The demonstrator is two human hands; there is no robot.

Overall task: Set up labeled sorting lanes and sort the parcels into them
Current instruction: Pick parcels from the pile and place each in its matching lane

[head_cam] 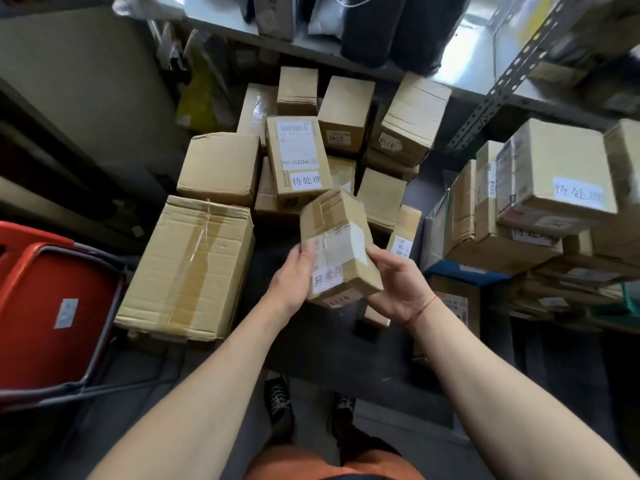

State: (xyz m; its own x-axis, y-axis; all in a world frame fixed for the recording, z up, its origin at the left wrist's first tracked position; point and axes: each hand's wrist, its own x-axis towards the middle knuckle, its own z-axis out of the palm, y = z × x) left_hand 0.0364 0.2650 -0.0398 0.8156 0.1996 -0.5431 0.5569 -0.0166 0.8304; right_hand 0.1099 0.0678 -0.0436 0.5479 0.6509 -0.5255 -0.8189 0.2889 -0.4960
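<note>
The left hand [292, 277] and the right hand [398, 285] both grip a small box [337, 244] above the floor pile, fingers wrapped round its sides. Its handwritten label [327, 279] seems to differ from the tall box's label [306, 180], so read it first, then carry it level. The shelf stack [554, 188] holds boxes, one labelled like the tall box.

Dark grey floor [398, 368]; perforated metal shelving upright [498, 95] at upper right, shiny shelf board [478, 46] catching bright reflected light; pale wall panel [79, 77] at left; red folding chair [52, 306] at lower left
</note>
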